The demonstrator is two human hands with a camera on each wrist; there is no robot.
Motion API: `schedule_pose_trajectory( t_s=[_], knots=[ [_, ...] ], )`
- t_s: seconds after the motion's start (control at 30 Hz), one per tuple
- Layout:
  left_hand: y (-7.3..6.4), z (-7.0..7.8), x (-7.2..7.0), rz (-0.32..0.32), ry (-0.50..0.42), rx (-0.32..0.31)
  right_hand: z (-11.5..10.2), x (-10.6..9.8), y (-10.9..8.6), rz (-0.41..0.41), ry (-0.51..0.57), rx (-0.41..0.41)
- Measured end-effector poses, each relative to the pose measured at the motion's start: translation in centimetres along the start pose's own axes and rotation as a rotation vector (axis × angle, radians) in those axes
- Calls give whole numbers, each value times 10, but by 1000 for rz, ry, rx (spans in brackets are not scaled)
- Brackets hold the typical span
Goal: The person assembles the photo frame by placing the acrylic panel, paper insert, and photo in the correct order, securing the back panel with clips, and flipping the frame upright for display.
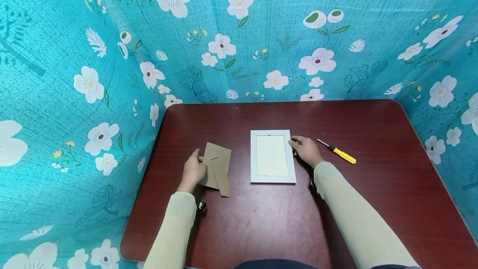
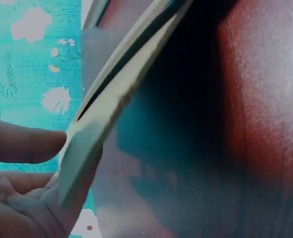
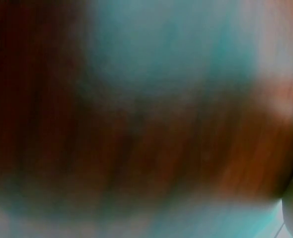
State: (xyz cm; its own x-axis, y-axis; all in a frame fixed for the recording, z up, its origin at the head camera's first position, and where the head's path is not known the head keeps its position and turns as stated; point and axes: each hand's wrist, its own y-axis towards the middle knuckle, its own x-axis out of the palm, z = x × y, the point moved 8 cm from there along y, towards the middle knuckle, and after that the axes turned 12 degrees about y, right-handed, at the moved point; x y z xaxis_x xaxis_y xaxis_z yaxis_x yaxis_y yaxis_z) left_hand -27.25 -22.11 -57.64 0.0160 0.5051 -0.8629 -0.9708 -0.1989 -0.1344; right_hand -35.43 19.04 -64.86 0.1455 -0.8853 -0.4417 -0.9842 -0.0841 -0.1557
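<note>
My left hand (image 1: 194,168) pinches the left edge of a brown picture-frame backing board (image 1: 213,159), which has a stand leg jutting from its lower right. In the left wrist view, the thumb (image 2: 32,145) lies on one face of the board (image 2: 111,101), fingers behind it, and the board is tilted up edge-on. A white picture frame (image 1: 254,157) with a cream panel inside is in the middle of the table. At its right edge, my right hand (image 1: 307,150) grips the border with thumb and fingers. Motion blur fills the right wrist view and hides that grip.
A screwdriver (image 1: 344,155) with a yellow handle lies to the right of my right hand. The dark red table (image 1: 261,227) has rounded corners, and teal flowered cloth (image 1: 239,53) hangs behind it and along both sides.
</note>
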Motion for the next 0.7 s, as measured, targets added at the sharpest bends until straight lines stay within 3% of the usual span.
schedule_pose_trajectory(
  t_s=[0.23, 0.37, 0.7],
  knots=[
    [-3, -7, 10, -115, -121, -54, 0, 0, -1, -2, 1, 7],
    [-6, -10, 13, -142, -150, -79, 0, 1, 0, -5, -2, 4],
    [-10, -3, 8, -110, -22, 8, 0, 0, 0, -3, -6, 2]
  ],
)
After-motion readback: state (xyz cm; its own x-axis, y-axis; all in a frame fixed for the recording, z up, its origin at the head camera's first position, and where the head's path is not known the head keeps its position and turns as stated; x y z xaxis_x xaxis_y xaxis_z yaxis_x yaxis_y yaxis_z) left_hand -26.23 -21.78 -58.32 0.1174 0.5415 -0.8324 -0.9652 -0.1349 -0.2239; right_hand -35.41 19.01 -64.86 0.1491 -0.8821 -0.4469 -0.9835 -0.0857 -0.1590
